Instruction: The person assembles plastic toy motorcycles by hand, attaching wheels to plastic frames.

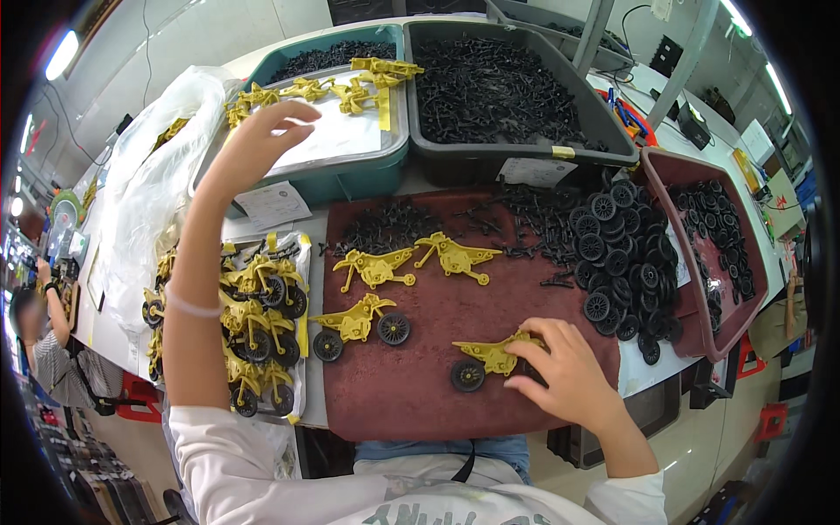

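My left hand (267, 144) is raised at the far left, its fingers apart and holding nothing. It hovers by several yellow toy motorcycle bodies (354, 94) lying on a lid covered with white paper. At the front right of the dark red mat (437, 394), my right hand (569, 372) grips a yellow toy motorcycle (490, 354) by its right end. A black wheel (468, 375) shows at its left end; my fingers partly hide the right wheel. To its left lies another yellow motorcycle (353, 322) with two black wheels. Two wheelless yellow bodies (455, 255) lie farther back.
Wheeled yellow motorcycles fill a tray (302, 350) at the left. Loose black wheels (617, 254) are heaped on the right, beside a reddish bin (700, 302) of wheels. Small black parts fill a dark bin (420, 122) at the back. A person (52, 341) sits far left.
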